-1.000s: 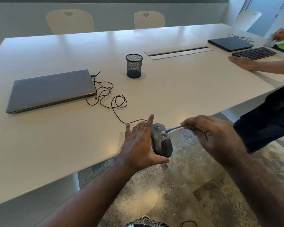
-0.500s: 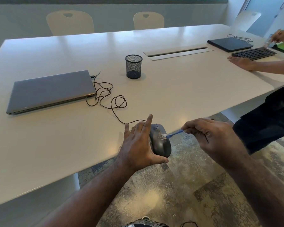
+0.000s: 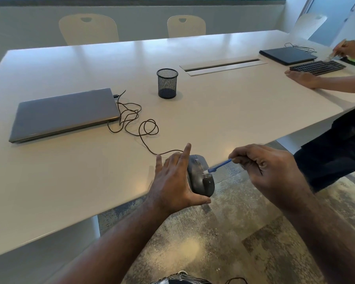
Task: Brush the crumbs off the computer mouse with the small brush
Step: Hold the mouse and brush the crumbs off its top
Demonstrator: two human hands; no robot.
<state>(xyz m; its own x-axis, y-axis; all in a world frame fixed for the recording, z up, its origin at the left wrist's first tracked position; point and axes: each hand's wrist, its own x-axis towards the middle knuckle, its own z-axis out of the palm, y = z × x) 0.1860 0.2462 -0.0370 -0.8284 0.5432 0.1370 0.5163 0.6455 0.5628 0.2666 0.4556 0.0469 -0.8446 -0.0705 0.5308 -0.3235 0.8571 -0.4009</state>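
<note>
A dark grey wired computer mouse (image 3: 199, 179) is tipped on its side just past the table's near edge, over the floor. My left hand (image 3: 174, 181) holds it from the left, thumb under its near end and fingers straight along its underside. My right hand (image 3: 268, 173) pinches the handle of a small blue brush (image 3: 220, 165). The white bristle tip touches the mouse's upper face, where pale crumbs show. The mouse's black cable (image 3: 135, 124) loops back across the table.
A closed grey laptop (image 3: 64, 113) lies at left and a black mesh cup (image 3: 167, 83) stands mid-table on the white table (image 3: 234, 103). Another person's hands (image 3: 303, 78), a black keyboard (image 3: 317, 67) and a dark laptop (image 3: 287, 55) are at far right. Chairs stand behind.
The brush tip has moved down along the mouse's face toward its near end. My left hand keeps the same hold on the mouse.
</note>
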